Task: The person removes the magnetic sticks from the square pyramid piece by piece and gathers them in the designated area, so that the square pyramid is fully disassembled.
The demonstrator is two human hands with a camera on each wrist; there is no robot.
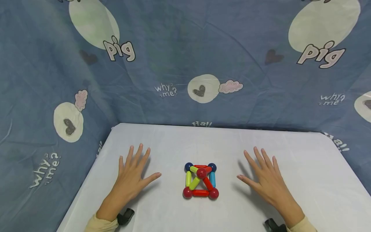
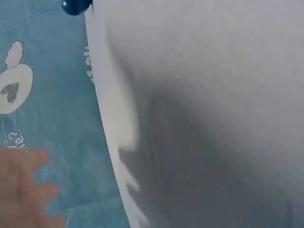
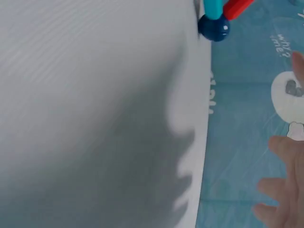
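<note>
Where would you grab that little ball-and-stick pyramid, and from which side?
I'd probably take the pyramid by its base, coming in from both sides: left hand on the yellow-green base rod, right hand on the blue base rod. Those rods form opposite edges of the square base, each facing one hand, so the hold should stay balanced.

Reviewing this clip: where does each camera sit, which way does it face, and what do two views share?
Head: worn on the head, facing forward and down at the white table, ball-and-rod model and patterned backdrop; left hand, right hand and sleeves show.
Left wrist: facing across the table, picture turned sideways; part of the left hand shows, lower left.
Right wrist: also sideways across the table; part of the right hand shows, right side.
Shared: both wrist views include the backdrop and a dark blue ball.
</note>
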